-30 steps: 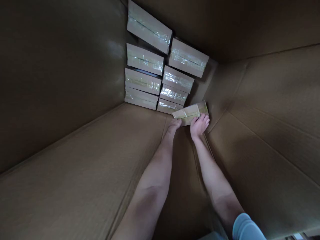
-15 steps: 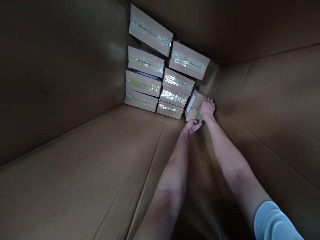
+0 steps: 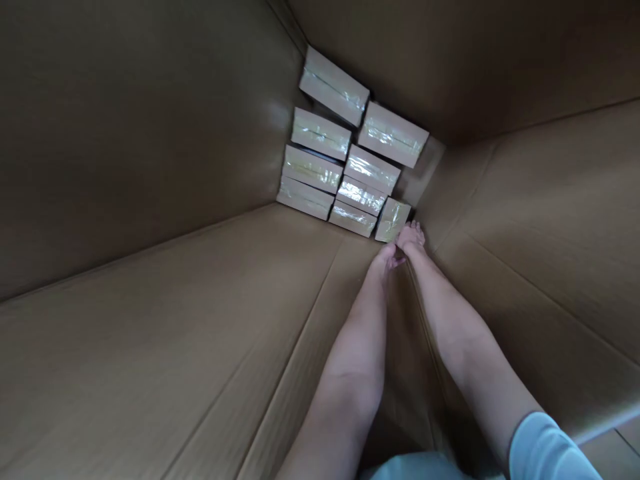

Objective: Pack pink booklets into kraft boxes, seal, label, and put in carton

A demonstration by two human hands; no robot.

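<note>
1. The end box (image 3: 393, 221) is no longer tilting; it is extending the row beside the taped boxes (image 3: 353, 219).
2. Left hand (image 3: 390, 257) and right hand (image 3: 411, 237) are staying near its edge; grip opening and hold, I cannot tell.

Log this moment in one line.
left hand: at taped box, near edge | right hand: at its right corner | contact: unclear | other boxes: two columns, inside large carton

Carton (image 3: 200, 300), taped boxes (image 3: 361, 194), left grip (image 3: 390, 255), right grip (image 3: 411, 236), both by end box (image 3: 392, 221)
</note>
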